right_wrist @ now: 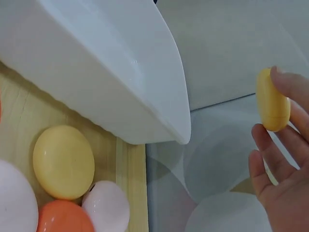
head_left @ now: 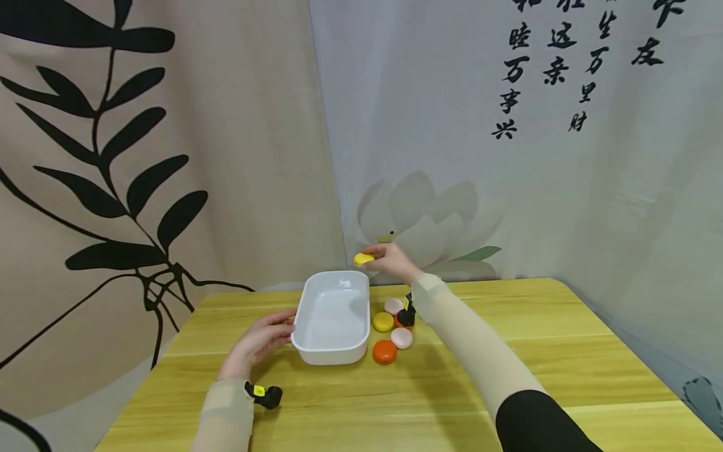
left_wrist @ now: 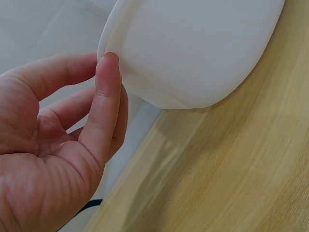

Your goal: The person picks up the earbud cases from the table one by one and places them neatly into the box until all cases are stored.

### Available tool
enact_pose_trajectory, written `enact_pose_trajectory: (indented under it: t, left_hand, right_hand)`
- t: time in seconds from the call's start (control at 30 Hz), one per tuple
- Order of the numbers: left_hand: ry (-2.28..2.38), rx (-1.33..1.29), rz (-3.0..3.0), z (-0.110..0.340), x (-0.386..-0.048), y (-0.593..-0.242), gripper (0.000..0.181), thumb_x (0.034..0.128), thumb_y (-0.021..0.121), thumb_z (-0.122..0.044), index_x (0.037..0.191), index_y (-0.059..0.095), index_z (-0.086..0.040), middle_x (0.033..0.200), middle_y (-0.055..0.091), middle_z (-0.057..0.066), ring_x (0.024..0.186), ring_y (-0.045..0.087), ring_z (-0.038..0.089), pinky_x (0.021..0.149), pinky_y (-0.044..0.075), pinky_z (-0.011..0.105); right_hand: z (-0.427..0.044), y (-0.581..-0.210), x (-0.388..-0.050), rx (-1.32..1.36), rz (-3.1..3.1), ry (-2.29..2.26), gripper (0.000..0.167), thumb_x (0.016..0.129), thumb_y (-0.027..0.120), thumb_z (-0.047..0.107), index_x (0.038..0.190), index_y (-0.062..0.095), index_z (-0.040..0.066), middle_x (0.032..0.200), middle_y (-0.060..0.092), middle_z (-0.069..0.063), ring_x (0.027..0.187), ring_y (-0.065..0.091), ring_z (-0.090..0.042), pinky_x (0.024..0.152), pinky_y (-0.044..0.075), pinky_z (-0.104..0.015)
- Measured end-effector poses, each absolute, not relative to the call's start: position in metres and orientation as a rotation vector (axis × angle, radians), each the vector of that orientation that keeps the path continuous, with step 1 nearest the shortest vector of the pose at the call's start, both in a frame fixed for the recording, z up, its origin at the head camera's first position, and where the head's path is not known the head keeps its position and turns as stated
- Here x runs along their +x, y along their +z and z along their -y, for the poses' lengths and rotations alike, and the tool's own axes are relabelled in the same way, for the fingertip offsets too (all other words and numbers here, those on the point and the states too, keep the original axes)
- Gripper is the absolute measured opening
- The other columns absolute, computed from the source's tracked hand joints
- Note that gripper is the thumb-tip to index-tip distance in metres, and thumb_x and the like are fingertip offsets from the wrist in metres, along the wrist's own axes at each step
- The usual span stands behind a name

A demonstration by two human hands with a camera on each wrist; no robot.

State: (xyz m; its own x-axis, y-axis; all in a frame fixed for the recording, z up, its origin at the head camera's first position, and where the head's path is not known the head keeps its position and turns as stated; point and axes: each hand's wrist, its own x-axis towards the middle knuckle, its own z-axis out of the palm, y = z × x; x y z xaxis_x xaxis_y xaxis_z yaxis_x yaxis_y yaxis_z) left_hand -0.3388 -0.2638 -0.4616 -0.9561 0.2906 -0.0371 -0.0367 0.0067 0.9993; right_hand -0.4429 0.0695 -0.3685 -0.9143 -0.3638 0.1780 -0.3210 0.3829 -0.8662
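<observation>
Hanging in the air near the tray's far right corner, clear of its rim: yellow disc [head_left: 364, 259]. Right hand [head_left: 393, 261] grasping it, thumb on one side, fingertips on the other; right wrist view shows the disc on edge, well apart from the tray, with cloth behind it. Tray [head_left: 332, 355] is white, deep, rounded corners, sits upright on the tabletop, long sides running away from the person. Left hand [head_left: 262, 339] at the tray's left side, grasping it lightly at the rim, thumb and fingers bent, per left wrist view. Just right of the tray, a loose group of discs lying flat: second yellow disc [head_left: 383, 322], far pink disc [head_left: 393, 306], near pink disc [head_left: 401, 338], near orange disc [head_left: 385, 351] closest to the person, and far orange disc [head_left: 400, 322], partly hidden by the right wrist camera [head_left: 406, 316]. Left wrist camera [head_left: 271, 397] is black, strapped on, yellow label. Both sleeves [head_left: 474, 333] cream, black section higher on the right arm. Tabletop [head_left: 339, 414] is yellowish wood grain. Behind it, cloth [head_left: 265, 125] with dark leaf print [head_left: 135, 133] left, pale lotus [head_left: 420, 213] mid, black characters [head_left: 560, 36] upper right.
</observation>
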Motion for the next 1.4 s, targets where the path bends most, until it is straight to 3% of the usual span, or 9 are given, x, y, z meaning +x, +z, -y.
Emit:
enact_pose_trajectory:
  t: [0.67, 1.4]
  left_hand:
    - [2.063, 0.257, -2.034, 0.261, -0.337, -0.46, 0.058, 0.0948, 0.057, 0.001, 0.145, 0.03, 0.013, 0.102, 0.061, 0.006, 0.084, 0.064, 0.013, 0.078, 0.056, 0.025]
    - [2.066, 0.268, -2.044, 0.262, -0.337, -0.461, 0.056, 0.0948, 0.056, 0.002, 0.143, 0.032, 0.014, 0.1, 0.06, 0.006, 0.082, 0.064, 0.013, 0.077, 0.056, 0.024]
  right_hand:
    - [-0.052, -0.375, -0.445, -0.615, -2.606, -1.591, 0.045, 0.086, 0.074, 0.015, 0.127, 0.063, 0.005, 0.128, 0.06, -0.01, 0.111, 0.058, -0.025, 0.093, 0.05, -0.034]
    - [-0.022, -0.382, -0.448, -0.608, -2.61, -1.645, 0.043, 0.084, 0.076, 0.012, 0.124, 0.064, 0.001, 0.122, 0.063, -0.012, 0.104, 0.062, -0.024, 0.087, 0.053, -0.03]
